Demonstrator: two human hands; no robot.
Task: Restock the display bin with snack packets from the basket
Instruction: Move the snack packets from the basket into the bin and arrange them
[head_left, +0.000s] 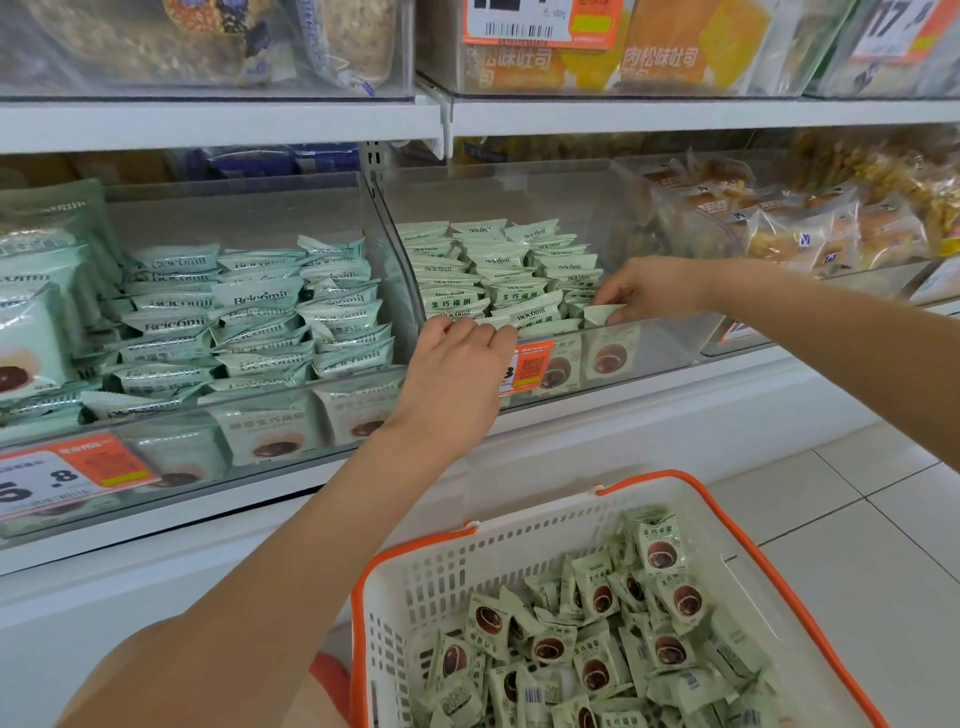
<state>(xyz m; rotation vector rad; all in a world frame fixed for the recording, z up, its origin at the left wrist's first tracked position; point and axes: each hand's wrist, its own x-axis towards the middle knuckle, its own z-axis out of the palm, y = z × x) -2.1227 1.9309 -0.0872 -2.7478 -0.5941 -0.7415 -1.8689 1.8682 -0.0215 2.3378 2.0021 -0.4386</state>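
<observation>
A clear display bin on the middle shelf holds rows of upright pale green snack packets. My left hand hangs over the bin's front wall, its fingers curled onto the front-row packets. My right hand reaches into the bin's right part and pinches one green packet standing at the front of the rightmost row. Below, a white basket with an orange rim holds several loose green packets with a brown round sweet printed on them.
A second clear bin to the left is filled with similar green packets. Bread packets fill the bin to the right. An orange price tag sticks on the front wall. White floor tiles lie right of the basket.
</observation>
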